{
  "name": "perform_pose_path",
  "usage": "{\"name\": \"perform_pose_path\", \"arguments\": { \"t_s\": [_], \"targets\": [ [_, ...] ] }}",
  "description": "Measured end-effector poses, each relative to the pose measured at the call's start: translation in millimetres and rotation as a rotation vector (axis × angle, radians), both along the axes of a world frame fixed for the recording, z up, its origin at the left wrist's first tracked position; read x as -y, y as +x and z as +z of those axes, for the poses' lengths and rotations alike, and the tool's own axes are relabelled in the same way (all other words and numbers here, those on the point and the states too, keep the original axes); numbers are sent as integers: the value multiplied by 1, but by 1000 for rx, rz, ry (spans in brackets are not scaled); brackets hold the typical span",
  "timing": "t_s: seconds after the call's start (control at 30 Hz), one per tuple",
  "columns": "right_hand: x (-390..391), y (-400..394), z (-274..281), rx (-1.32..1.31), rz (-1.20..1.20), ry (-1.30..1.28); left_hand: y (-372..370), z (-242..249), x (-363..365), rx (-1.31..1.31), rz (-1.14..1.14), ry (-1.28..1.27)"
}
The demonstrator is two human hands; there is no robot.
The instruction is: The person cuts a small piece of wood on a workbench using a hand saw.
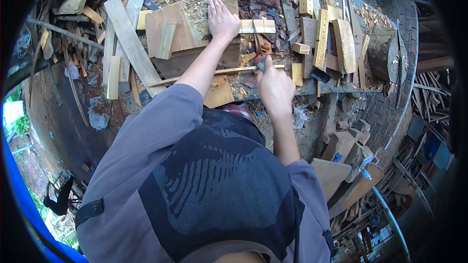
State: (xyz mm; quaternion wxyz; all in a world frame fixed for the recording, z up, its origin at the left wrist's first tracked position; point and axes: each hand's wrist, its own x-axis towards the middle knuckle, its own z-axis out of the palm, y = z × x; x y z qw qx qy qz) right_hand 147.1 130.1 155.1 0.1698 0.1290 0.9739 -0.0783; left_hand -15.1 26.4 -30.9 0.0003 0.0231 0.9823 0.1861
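The left hand [223, 19] lies flat, fingers spread, pressing a rough wood block [195, 27] onto the desk [336, 86], while the right hand [274, 87] is clenched around a dark-handled tool [260, 62] whose blade I cannot make out, just beside a thin strip [214, 73]. A slip could drive the tool toward the holding hand, since the 2 hands work near each other among loose offcuts [321, 36]. No container shows.

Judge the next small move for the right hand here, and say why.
Probably a short stroke of the tool along the thin wooden strip. The right hand grips the tool's handle at the strip, while the left hand lies flat on the wood block, bracing it on the workbench.
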Motion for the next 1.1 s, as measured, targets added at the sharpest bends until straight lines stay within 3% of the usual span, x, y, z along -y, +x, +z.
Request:
{"name": "perform_pose_path", "arguments": {
  "t_s": [0.07, 0.2, 0.33, 0.43, 0.57, 0.6, 0.67, 0.87, 0.97, 1.1],
  "targets": [
    [8, 8, 22, 59, -31, 0, 5, -4, 1, 18, 16, -10],
    [5, -2, 10, 51, -74, -45, 8, -8, 6, -11, -32, 0],
    [-9, -55, -56, -7, -49, -83, 7, -4, 5, -24, -73, 35],
    [-6, -81, -78, 118, -80, -101, 11, -2, 5, -15, -59, 42],
    [3, -44, -35, 117, -165, -95, 8, -2, 4, -12, -50, 52],
    [4, -26, -10, 85, -64, -62, 10, -3, 4, -11, -49, 53],
    [6, -12, 13, 143, -87, -52, 10, -1, 4, -7, -58, 25],
    [-12, -65, -82, -56, 32, -103, 11, 1, 4, -22, -62, 23],
    [2, -52, -72, 39, -102, -56, 10, 1, 3, -27, -52, 39],
    [10, -3, -5, 64, -101, -73, 11, -1, 4, -15, -57, 24]
  ]
}}
